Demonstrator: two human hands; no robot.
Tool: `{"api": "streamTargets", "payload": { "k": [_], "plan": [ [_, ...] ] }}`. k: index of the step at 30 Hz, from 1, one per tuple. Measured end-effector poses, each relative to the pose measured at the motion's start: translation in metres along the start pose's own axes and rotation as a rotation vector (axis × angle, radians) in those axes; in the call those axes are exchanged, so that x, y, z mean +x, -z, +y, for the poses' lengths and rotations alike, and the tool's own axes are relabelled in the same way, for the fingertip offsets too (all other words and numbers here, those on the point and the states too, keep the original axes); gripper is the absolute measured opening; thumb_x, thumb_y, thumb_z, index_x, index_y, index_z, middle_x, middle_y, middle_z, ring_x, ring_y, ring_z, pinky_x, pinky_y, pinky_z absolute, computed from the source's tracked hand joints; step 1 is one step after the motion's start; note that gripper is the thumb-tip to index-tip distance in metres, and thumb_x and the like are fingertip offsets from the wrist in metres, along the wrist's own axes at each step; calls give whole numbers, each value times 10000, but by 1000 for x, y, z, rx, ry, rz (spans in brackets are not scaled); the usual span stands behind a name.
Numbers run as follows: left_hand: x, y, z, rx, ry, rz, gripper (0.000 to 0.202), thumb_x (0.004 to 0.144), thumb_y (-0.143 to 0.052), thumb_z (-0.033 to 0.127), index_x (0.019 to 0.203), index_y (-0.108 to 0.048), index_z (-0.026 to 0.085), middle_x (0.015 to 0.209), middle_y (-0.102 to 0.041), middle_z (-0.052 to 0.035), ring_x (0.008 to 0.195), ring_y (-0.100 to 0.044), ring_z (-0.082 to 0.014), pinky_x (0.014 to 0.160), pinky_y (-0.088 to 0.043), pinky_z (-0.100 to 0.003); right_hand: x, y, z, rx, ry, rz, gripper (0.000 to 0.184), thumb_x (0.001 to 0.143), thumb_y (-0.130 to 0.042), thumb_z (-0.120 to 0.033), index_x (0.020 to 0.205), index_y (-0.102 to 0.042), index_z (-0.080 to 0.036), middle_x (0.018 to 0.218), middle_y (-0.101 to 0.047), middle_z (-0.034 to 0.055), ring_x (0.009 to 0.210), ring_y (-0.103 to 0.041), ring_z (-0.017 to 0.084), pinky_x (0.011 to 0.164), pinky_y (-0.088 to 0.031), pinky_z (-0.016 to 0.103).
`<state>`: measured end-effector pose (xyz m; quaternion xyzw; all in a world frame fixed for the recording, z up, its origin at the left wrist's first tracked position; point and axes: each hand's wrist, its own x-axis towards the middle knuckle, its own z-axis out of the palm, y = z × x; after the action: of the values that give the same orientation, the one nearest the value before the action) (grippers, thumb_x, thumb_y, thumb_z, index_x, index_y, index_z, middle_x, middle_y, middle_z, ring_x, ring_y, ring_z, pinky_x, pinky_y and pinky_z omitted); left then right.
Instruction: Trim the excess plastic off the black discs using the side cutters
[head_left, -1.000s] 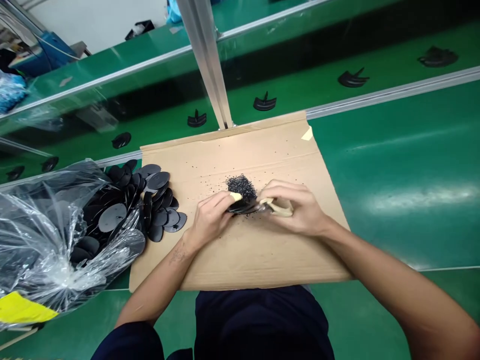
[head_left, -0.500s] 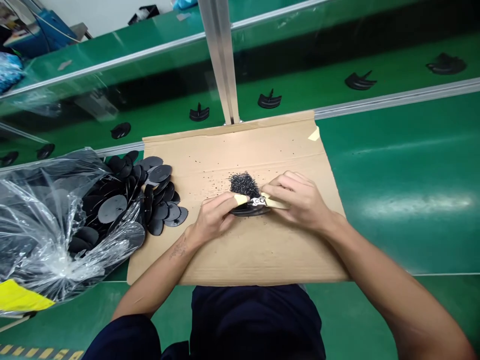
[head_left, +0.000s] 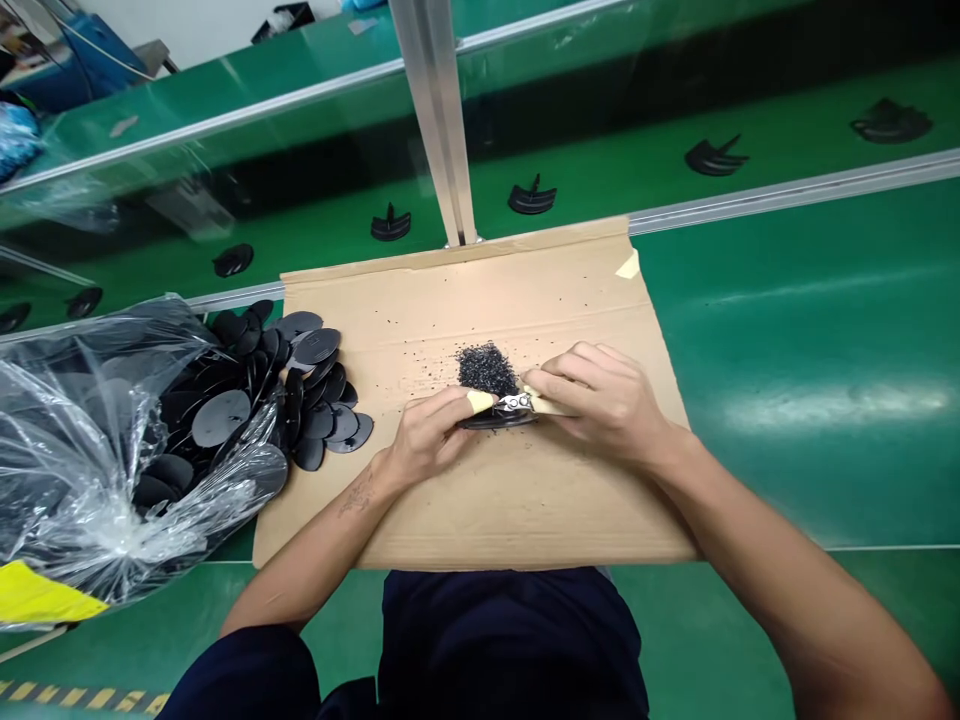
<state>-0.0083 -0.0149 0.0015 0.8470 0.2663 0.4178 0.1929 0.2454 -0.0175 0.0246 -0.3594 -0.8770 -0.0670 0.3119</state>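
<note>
My left hand [head_left: 435, 428] is closed on the left side of a black round plastic disc [head_left: 501, 422], its thumb wrapped in pale yellow tape. In my right hand [head_left: 596, 395] is a pair of small cutting pliers [head_left: 516, 402] with pale handles, gripped by fingers that also have a bit of tape. The pliers' metal jaws point left over the disc, close to my left thumb. Just behind the disc rises a heap of tiny black clippings [head_left: 486, 368]. Hands and pliers partly hide the disc.
Beneath my hands lies a cardboard sheet [head_left: 480, 520] on the green table [head_left: 817, 400]. To the left, a clear plastic bag [head_left: 97, 450] spills several black discs [head_left: 315, 347]. A metal post [head_left: 431, 120] stands behind the cardboard; several black parts [head_left: 532, 196] line the green strip beyond.
The camera view has shifted slightly. My hands, the pliers and the disc keep nearly the same positions.
</note>
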Motion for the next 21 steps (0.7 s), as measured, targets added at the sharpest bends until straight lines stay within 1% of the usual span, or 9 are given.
{"api": "streamTargets", "payload": {
  "k": [6,8,10,13,15,16,18,19,21],
  "plan": [
    [-2,0,-4,-21,-25,-9,252,960,-605,118,1189,-683,190,1018,-775,-75,927,-745,-142,791,-613,-230,-3,1,-3,-65,-14,-19,203,995,-516,-119,1001,-688,-227,783,-701,-3,668,-496,132,612,-332,298],
    [-2,0,-5,-33,-30,-5,251,948,-624,116,1183,-678,186,993,-775,-73,900,-744,-140,779,-608,-223,-3,1,-5,-22,-40,-40,217,993,-506,-118,980,-695,-222,745,-687,-5,655,-517,130,592,-329,293],
    [0,-1,-4,-34,-28,6,229,949,-629,133,1169,-671,178,940,-770,-64,841,-737,-137,749,-603,-221,-2,1,-7,123,-101,-55,199,1008,-511,-186,986,-707,-215,728,-677,4,658,-558,135,587,-364,281],
    [4,-4,0,-14,-3,12,165,988,-599,241,1132,-657,186,863,-753,-48,734,-716,-147,685,-604,-248,1,2,-5,441,-212,-72,216,1021,-516,-282,1032,-716,-202,773,-693,38,673,-620,150,612,-456,277],
    [6,-6,0,-20,43,10,195,1024,-539,315,1144,-645,202,897,-759,-65,764,-728,-177,698,-623,-287,2,0,3,506,-243,-94,208,1012,-537,-318,1062,-709,-212,876,-726,73,750,-664,185,661,-501,304],
    [8,-7,-2,-35,74,19,231,1041,-500,343,1170,-636,207,947,-766,-82,820,-740,-197,735,-637,-310,2,-2,9,461,-248,-92,221,1010,-542,-356,1067,-702,-213,917,-732,90,799,-673,211,694,-513,331],
    [12,-5,-9,-73,145,63,327,1072,-397,400,1215,-618,206,1046,-765,-108,929,-747,-224,807,-652,-344,1,-8,21,280,-236,-101,327,1004,-530,-491,1057,-694,-213,940,-727,110,860,-661,269,752,-511,399],
    [14,-3,-13,-89,184,90,391,1083,-331,431,1215,-617,201,1063,-761,-112,943,-744,-224,812,-653,-349,0,-11,26,202,-242,-129,395,996,-510,-562,1055,-693,-216,946,-725,115,878,-653,292,767,-503,427],
    [22,7,-27,-95,271,131,522,1091,-209,486,1151,-634,188,1011,-750,-104,887,-731,-204,754,-640,-330,-2,-16,33,96,-260,-203,473,1003,-446,-613,1045,-695,-213,987,-720,129,901,-637,311,779,-483,450]
  ]
}}
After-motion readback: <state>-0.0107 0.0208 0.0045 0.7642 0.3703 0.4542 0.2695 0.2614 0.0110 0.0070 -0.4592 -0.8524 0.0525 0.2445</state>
